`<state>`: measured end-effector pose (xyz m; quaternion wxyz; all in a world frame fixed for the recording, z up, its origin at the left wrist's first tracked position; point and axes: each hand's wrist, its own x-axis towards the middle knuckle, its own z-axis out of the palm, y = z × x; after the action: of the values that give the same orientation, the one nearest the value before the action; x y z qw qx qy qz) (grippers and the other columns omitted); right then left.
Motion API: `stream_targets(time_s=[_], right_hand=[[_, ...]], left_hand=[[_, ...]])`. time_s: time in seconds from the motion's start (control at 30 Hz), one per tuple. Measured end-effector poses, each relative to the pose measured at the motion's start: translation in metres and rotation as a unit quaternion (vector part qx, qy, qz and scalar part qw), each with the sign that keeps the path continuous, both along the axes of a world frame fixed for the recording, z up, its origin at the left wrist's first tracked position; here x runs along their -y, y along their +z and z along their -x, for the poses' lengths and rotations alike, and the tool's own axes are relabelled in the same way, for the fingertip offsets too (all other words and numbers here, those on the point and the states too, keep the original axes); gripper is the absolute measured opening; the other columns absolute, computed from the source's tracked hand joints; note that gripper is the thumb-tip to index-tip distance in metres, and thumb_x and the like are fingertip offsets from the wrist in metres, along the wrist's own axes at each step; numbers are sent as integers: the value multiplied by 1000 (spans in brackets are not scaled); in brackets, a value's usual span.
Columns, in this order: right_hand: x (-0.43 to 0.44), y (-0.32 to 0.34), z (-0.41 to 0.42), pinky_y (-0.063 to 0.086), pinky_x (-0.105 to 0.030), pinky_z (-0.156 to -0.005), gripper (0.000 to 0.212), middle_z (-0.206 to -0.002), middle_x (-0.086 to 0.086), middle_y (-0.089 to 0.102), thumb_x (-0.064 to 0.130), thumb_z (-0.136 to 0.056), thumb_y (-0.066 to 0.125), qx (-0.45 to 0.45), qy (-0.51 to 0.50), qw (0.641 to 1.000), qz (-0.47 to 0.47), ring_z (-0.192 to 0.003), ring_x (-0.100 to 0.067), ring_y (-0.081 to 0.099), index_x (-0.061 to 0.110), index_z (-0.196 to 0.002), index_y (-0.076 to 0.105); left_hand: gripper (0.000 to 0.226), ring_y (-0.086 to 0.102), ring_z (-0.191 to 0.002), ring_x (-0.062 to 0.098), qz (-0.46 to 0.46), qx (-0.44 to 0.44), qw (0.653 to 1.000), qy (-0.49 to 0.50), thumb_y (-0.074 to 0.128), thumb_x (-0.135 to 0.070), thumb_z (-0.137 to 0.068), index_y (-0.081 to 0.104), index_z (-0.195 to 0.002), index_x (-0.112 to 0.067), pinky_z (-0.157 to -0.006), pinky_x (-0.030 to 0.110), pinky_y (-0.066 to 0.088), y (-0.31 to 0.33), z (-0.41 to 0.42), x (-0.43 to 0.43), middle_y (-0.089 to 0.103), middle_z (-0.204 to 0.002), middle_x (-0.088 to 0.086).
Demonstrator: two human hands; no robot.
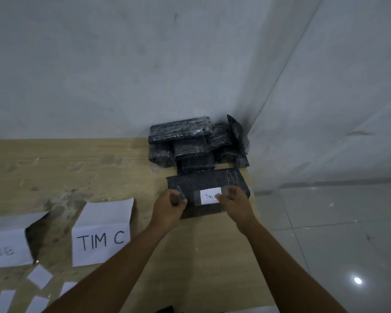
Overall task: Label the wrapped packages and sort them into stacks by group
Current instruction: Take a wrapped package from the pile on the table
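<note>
- Near the right edge of the table (pixel 77 168), the dark wrapped package (pixel 212 180) lies flat, with a white label (pixel 209 196) reading "TIM A" on top.
- The left hand (pixel 169 203) has its fingers curled and pinches what looks like a strip of clear tape (pixel 180 192) at the package's left end (blurred, so I am unsure).
- The right hand (pixel 234 198) covers the label's right end with bent fingers. I cannot tell whether it is pressing or pinching.
- The film wrap looks slick. The block inside is probably stiff and fairly light, so it is likely best gripped across its short sides, clear of the label.
- The table edge runs just beside the package, so a slide right risks a drop.
- The unlabelled pile (pixel 190 141) crowds close behind it.
- Open room lies to the left, toward the "TIM C" sheet (pixel 101 236).
</note>
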<state>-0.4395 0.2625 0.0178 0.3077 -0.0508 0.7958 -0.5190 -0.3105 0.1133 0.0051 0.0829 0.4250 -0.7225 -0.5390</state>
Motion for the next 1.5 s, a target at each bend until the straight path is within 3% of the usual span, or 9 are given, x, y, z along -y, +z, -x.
stream_targets(time_s=[0.1,0.37,0.57,0.7,0.8,0.97,1.13,1.27,1.5], right_hand=[[15,-2,22,47,-23,-74,33,-101,2,56,18,-90,66,-5,21,1000,-19,-87,-9,55,14,-117,47],[48,-26,48,53,-42,-92,39,-115,-10,61,17,-84,72,-11,31,995,-99,-102,-25,61,8,-116,51],[48,-31,51,44,-28,-69,46,-104,-10,60,15,-83,70,-93,77,980,-156,-83,-19,55,4,-122,48],[46,-36,51,51,-34,-66,49,-98,-13,66,19,-82,71,-143,107,966,-186,-76,-21,58,7,-122,45],[41,-38,53,51,-35,-73,61,-108,-10,62,30,-81,73,-178,129,953,-209,-93,-26,61,10,-128,40],[33,-46,49,30,-54,-101,75,-141,-21,36,63,-78,51,-342,90,878,-322,-132,-39,31,11,-131,39],[34,-50,48,18,-57,-110,125,-159,-15,4,94,-61,38,-225,118,887,-385,-145,-36,7,14,-151,6],[32,-55,50,25,-54,-105,109,-155,-15,15,86,-71,41,-244,90,887,-382,-139,-36,20,15,-148,13],[22,-61,58,35,-51,-98,72,-139,-17,38,65,-90,39,-264,66,888,-370,-124,-37,37,13,-139,32]], left_hand=[[18,57,-100,20,111,40,993,-16,70,-28,-83,61,-97,-21,-85,31,48,-6,13,4,58,-109,2],[46,21,-137,14,261,107,939,-195,53,-40,-90,46,-134,-28,-101,41,24,-11,22,-6,36,-143,-13],[60,1,-147,22,307,163,888,-300,39,-52,-94,29,-147,-24,-109,53,16,-16,26,-14,19,-157,-12],[71,-21,-146,27,257,241,856,-377,24,-61,-95,4,-153,-24,-114,60,-2,-16,33,-17,-10,-161,-11],[73,-22,-145,32,244,261,848,-391,20,-64,-94,-1,-153,-26,-114,58,-4,-15,32,-17,-15,-160,-10],[86,-23,-144,32,243,263,844,-399,9,-76,-83,0,-153,-28,-114,61,-6,-17,32,-13,-15,-161,-5],[87,-29,-141,36,228,267,841,-412,8,-80,-76,-8,-150,-38,-111,66,-6,-24,30,-8,-24,-158,-9],[83,-36,-138,30,206,269,851,-403,31,-74,-85,-20,-144,-47,-102,76,-6,-32,20,-3,-35,-149,-25],[91,-37,-136,37,210,272,867,-360,31,-79,-81,-27,-143,-43,-102,77,-8,-34,16,-11,-41,-140,-31]])
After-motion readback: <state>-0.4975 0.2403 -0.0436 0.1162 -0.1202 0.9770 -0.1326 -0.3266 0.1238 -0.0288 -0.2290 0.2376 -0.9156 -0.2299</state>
